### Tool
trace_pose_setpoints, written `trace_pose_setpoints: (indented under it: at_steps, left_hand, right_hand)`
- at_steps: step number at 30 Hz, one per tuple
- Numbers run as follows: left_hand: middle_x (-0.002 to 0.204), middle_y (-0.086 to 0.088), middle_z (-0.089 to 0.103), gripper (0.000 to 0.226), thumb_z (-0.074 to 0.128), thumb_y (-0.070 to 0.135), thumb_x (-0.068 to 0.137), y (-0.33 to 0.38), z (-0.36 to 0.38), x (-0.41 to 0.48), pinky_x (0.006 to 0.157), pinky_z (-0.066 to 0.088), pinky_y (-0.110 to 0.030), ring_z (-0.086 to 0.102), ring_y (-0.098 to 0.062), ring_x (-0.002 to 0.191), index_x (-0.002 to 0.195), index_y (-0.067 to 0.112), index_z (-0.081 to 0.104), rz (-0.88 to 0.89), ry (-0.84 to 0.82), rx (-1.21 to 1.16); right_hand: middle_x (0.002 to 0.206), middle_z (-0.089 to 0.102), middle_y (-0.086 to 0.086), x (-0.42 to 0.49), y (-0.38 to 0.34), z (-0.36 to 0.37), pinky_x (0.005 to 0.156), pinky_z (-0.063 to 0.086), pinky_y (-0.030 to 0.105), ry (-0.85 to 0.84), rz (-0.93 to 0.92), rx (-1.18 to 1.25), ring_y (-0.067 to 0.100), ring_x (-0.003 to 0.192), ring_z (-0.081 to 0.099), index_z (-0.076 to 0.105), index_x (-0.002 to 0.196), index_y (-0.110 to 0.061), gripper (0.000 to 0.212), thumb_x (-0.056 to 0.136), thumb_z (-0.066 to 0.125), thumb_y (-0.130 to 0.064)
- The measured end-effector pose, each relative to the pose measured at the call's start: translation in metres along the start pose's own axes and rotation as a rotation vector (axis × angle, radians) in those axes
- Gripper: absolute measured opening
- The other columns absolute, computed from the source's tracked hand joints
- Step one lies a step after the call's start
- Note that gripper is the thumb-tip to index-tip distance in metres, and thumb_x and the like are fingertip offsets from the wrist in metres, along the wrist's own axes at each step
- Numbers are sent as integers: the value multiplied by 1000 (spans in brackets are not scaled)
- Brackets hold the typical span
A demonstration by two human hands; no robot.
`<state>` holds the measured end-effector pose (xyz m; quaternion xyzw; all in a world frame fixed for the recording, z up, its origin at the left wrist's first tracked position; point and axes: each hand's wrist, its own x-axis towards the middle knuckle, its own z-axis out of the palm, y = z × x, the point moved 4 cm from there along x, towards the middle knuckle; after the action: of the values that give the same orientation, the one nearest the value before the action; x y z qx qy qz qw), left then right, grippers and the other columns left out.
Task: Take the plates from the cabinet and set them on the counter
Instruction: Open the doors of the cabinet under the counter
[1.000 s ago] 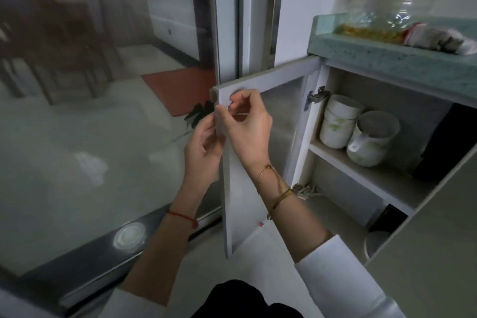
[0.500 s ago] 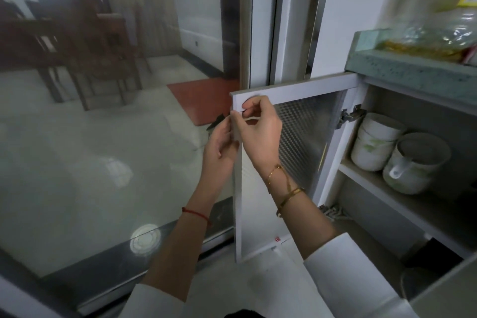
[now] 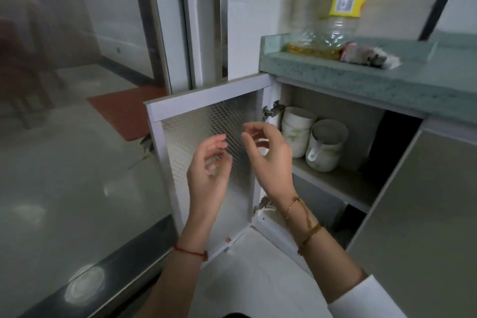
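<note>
Both hands are letting go of the door's (image 3: pixel 206 121) top corner: the left hand (image 3: pixel 209 175) and right hand (image 3: pixel 268 160) are now hovering open before its swung-wide panel.

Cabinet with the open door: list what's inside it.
On the cabinet shelf: stacked white bowls and a mug on its side. No plates show; the closed door and shadow cover the rest.

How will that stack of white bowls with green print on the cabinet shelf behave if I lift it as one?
The stack of white bowls with green print looks ceramic, so probably heavy for its size and breakable. The glazed sides may be slippery. The nested bowls could shift or tip, and the white mug stands close beside them, so a bump seems possible.
</note>
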<state>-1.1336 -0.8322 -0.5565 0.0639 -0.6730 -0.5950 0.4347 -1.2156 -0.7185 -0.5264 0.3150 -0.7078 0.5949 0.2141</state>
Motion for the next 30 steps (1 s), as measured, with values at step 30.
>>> trace_pose_setpoints:
  at_steps: [30]
  left_hand:
    - [119,11,60,37,55,11,99,8,297,-59,81,44,-2,57,24,96,136,14,50,-129,-900,-312]
  right_hand:
    - [133,56,1,-40,19,-248,108,36,42,466,59,-936,23,126,45,56,133,-16,38,95,54,-21]
